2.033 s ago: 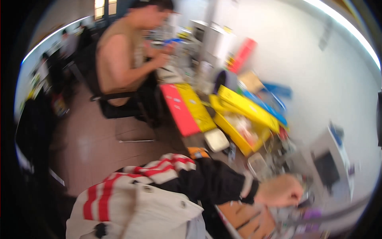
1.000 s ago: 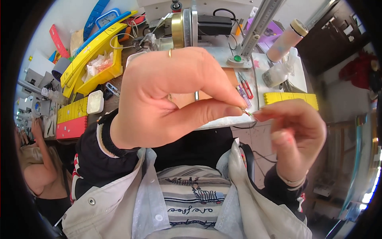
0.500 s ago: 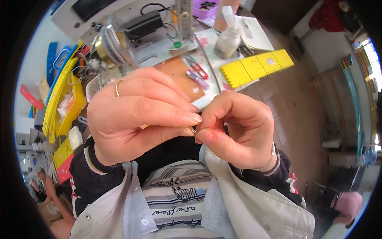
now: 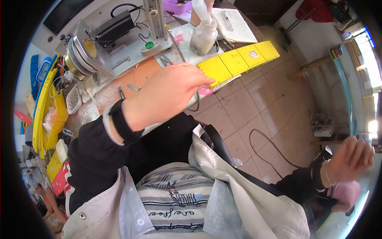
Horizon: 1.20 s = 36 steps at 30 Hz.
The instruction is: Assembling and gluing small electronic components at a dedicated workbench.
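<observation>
My left hand (image 4: 169, 91) reaches over the bench, back of the hand up. Its fingers are pinched together at the near left corner of a long yellow board (image 4: 242, 60) with notched edges and cross lines. Whether they touch the board or hold something small there is hidden. Far out to the right, away from the bench, is my right hand (image 4: 352, 159), its fingers curled in. What it holds, if anything, does not show. Behind my left hand, red-handled snips (image 4: 167, 60) are partly covered. A spray bottle (image 4: 203, 38) with cloudy contents stands behind the board.
A machine with a round metal wheel (image 4: 81, 49) and a green button (image 4: 149, 45) stands at the back left. Left of my arm are a white tray of small parts (image 4: 73, 100) and a yellow bin (image 4: 55, 119). An open notebook (image 4: 234, 26) lies at the back.
My hands were together, pinching a small shiny metal piece. They have parted: the left went forward to the yellow board, the right swung far right. The whole view has shifted.
</observation>
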Tool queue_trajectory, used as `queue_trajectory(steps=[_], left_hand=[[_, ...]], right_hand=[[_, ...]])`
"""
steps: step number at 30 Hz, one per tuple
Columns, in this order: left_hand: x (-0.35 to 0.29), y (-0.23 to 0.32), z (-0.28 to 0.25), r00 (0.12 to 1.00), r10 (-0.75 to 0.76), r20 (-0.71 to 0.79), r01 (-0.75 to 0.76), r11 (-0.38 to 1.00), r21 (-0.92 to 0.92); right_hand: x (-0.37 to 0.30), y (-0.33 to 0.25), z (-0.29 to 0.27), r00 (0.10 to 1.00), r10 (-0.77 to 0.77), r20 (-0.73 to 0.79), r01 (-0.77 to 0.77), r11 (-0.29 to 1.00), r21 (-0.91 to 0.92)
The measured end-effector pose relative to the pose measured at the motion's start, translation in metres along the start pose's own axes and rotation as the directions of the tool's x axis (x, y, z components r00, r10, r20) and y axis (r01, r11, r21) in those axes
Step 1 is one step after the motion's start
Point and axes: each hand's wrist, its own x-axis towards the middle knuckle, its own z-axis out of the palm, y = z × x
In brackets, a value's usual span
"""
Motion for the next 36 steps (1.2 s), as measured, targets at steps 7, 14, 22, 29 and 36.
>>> queue_trajectory(steps=[7,14,22,29,36], left_hand=[[0.015,-0.035,0.046,0.988,-0.010,0.151,-0.053,0.910,0.412],[0.012,-0.046,0.061,0.976,-0.040,0.213,-0.042,0.930,0.365],[0.014,-0.044,0.059,0.986,-0.081,0.147,0.032,0.949,0.313],[0.020,-0.039,0.064,0.992,-0.074,0.106,0.033,0.939,0.344],[0.021,-0.038,0.075,1.000,0.015,0.025,-0.025,0.883,0.468]], right_hand=[[-0.049,0.151,0.008,0.883,0.286,-0.372,-0.468,0.583,-0.663],[-0.106,0.277,0.011,0.689,0.648,-0.324,-0.725,0.612,-0.317],[-0.104,0.299,0.015,0.696,0.625,-0.354,-0.718,0.586,-0.376],[-0.097,0.295,0.019,0.674,0.634,-0.379,-0.734,0.517,-0.440],[-0.107,0.301,0.013,0.740,0.562,-0.368,-0.670,0.574,-0.471]])
